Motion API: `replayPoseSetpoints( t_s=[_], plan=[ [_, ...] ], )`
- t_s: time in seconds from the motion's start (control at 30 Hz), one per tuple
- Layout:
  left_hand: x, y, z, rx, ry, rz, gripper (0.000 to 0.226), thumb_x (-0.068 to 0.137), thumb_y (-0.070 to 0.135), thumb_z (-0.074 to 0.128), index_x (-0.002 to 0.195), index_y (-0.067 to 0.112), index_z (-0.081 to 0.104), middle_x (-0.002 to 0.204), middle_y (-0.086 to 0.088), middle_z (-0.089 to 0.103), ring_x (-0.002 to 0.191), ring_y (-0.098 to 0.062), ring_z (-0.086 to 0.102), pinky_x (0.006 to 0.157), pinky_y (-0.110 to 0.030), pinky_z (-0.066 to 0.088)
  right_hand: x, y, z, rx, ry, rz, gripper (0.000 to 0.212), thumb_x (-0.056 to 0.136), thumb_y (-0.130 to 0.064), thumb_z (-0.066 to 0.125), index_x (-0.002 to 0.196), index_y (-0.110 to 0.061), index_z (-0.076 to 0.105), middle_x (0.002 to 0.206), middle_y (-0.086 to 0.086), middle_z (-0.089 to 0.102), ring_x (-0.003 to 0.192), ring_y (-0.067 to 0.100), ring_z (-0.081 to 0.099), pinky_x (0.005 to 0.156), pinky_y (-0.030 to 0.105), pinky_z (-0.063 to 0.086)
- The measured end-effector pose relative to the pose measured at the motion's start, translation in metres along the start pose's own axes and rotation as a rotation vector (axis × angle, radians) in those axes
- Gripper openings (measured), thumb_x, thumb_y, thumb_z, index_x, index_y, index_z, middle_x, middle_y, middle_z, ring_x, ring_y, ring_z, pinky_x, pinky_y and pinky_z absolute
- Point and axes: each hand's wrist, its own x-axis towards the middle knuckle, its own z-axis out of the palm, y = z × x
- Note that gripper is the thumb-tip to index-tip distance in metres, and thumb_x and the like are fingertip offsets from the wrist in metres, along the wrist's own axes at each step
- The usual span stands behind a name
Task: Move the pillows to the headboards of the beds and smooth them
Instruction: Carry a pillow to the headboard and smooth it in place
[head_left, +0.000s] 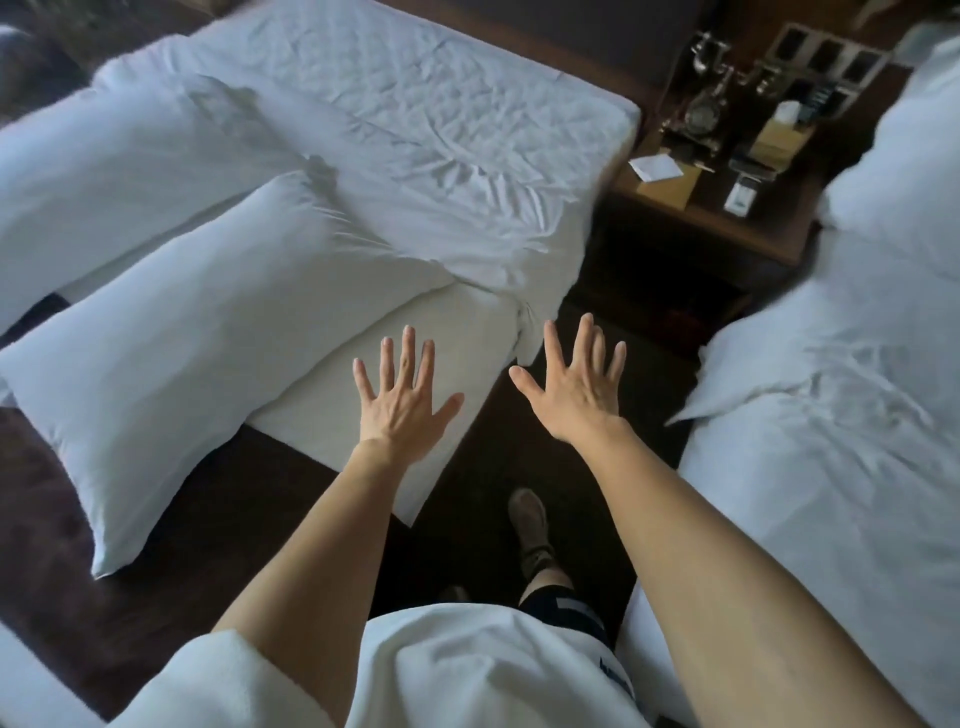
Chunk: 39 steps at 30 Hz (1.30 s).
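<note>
**Both hands spread over the aisle, pillows lying mid-bed**

The person stood in the gap between two beds with both arms stretched forward. The left hand (402, 400) was flat, back up, fingers fanned wide and holding nothing. It hung over the corner of the folded white cover on the left bed (415, 104); whether it touched the cloth could not be told. The right hand (576, 389), just beside it at three o'clock, was likewise splayed and empty, above the dark floor (639, 312) of the aisle.

Two white pillows lay on the left bed, well away from its dark headboard (571, 31), which stood at one o'clock from the hands. The near pillow (197, 332) lay at nine to ten o'clock of the left hand, slanted, with its lower end on a brown runner (182, 493). The far pillow (104, 171) lay beyond it at about ten o'clock, close alongside. The sheet between the pillows and the headboard was creased.

At two o'clock stood a wooden table (717, 208) between the bed heads, bearing a telephone (701, 111), a tissue box (776, 137) and a sheet of paper (655, 167). The right bed (831, 415), at three o'clock, carried rumpled white bedding. One shoe (530, 525) showed on the floor at six o'clock.
</note>
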Motion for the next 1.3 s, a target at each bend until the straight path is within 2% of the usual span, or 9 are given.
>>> replayPoseSetpoints(
  t_s=[0.33,0.5,0.67,0.93,1.3],
  plan=[
    [0.062,0.008,-0.027,-0.199,0.093,-0.367,0.088,0.098,0.073,0.021,0.162,0.024,-0.015,0.165,-0.003,-0.034,0.152,-0.030,-0.028,0.121,-0.064,-0.012,0.134,-0.042,-0.040,-0.084,-0.068,-0.408,0.085,0.097,-0.075,0.013,0.162,-0.028,-0.016,0.164,0.023,-0.029,0.155,0.036,-0.020,0.120,0.060,-0.017],
    [0.063,-0.020,-0.036,-0.186,0.102,-0.522,0.088,0.098,0.074,0.021,0.161,0.026,-0.016,0.165,-0.003,-0.034,0.154,-0.031,-0.025,0.121,-0.065,-0.009,0.176,-0.075,-0.050,-0.113,-0.104,-0.528,0.085,0.097,-0.075,0.017,0.162,-0.029,-0.015,0.165,0.022,-0.027,0.155,0.036,-0.021,0.119,0.058,-0.020],
    [0.060,-0.069,-0.046,-0.195,0.128,-0.696,0.085,0.099,0.072,0.021,0.160,0.028,-0.019,0.164,-0.003,-0.035,0.154,-0.031,-0.026,0.121,-0.066,-0.008,0.209,-0.126,-0.047,-0.195,-0.095,-0.653,0.086,0.100,-0.071,0.025,0.163,-0.025,-0.012,0.165,0.025,-0.022,0.156,0.038,-0.017,0.121,0.061,-0.015],
    [0.072,-0.175,-0.065,-0.177,0.167,-0.811,0.085,0.100,0.071,0.021,0.160,0.029,-0.021,0.164,-0.004,-0.036,0.154,-0.032,-0.024,0.118,-0.065,-0.013,0.248,-0.242,-0.052,-0.139,-0.046,-0.749,0.084,0.100,-0.068,0.033,0.164,-0.026,-0.003,0.167,0.025,-0.015,0.157,0.037,-0.011,0.120,0.059,-0.015],
    [0.119,-0.306,-0.098,-0.154,0.166,-0.865,0.084,0.098,0.072,0.020,0.161,0.030,-0.016,0.167,-0.002,-0.030,0.155,-0.032,-0.021,0.120,-0.065,-0.010,0.325,-0.373,-0.072,-0.094,-0.053,-0.777,0.082,0.100,-0.068,0.029,0.164,-0.026,-0.001,0.168,0.023,-0.014,0.156,0.035,-0.015,0.121,0.059,-0.017]
  ],
)
